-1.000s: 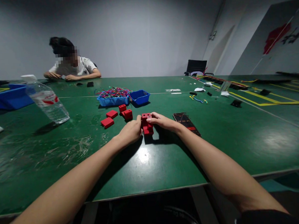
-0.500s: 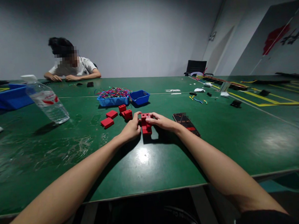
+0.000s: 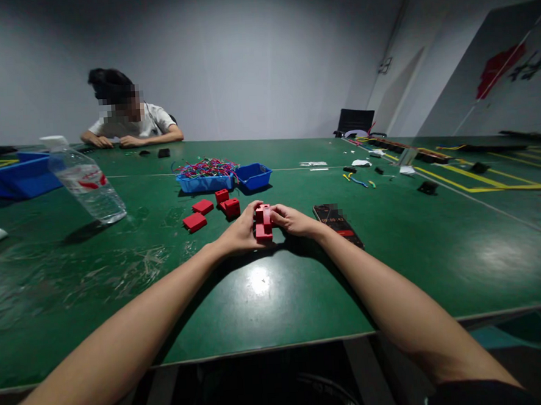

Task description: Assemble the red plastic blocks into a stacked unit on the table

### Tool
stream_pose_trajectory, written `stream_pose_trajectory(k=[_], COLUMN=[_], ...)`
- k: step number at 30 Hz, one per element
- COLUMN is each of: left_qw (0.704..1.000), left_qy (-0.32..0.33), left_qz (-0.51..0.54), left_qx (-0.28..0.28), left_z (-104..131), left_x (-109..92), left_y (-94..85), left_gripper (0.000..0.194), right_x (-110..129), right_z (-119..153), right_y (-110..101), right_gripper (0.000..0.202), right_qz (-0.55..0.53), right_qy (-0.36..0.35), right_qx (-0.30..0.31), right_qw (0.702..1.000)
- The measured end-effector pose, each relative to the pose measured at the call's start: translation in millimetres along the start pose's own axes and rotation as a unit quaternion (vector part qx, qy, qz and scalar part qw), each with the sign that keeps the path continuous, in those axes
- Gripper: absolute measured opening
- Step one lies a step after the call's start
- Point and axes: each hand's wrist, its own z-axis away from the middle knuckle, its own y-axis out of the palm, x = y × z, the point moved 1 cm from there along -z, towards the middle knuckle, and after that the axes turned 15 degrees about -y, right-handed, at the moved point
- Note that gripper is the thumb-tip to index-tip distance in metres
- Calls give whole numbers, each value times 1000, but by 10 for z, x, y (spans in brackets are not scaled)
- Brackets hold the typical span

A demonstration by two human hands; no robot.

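Note:
Between my two hands is a red block assembly [image 3: 263, 230], with a stepped shape and small holes in its top. My left hand [image 3: 241, 230] is closed around its left side. From the right, the fingers of my right hand [image 3: 291, 219] pinch its edge. Just beyond my left hand lie more red blocks [image 3: 230, 207] with holes in them. Two flat red pieces [image 3: 195, 222] rest a little farther left. The fingertips behind the assembly are partly hidden.
A phone [image 3: 338, 224] showing a timer lies right of my hands. Farther back stand a blue tray of coloured wires [image 3: 206, 182] and a small blue bin [image 3: 253, 178]. A tilted water bottle [image 3: 86, 183] is at left. Across the table sits a person [image 3: 132, 122].
My left hand has wrapped farther around the red block assembly, which has turned slightly. My right thumb has drawn back from its front to its right edge.

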Motion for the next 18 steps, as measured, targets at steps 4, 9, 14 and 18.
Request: stream_pose_trajectory(k=[4,9,14,18], left_qw=[998,997,997,998], left_qy=[-28,-29,-10,-12], left_qz=[-24,-33,-25,-20], left_qx=[-47,-64,-67,-56], left_z=[-27,-38,-33,-8], left_x=[27,64,50,1], left_y=[-11,-11,-5,-4], left_gripper=[101,101,100,100], right_x=[-151,-152,-70,-69], right_z=[-38,-22,12,-9], right_y=[-61,-86,-85,-90], right_gripper=[43,54,38,45], right_qz=[37,221,364,279], right_qy=[-25,-28,-18,-30], right_qx=[-40,-27,-72,-177], right_qw=[998,974,928,943])
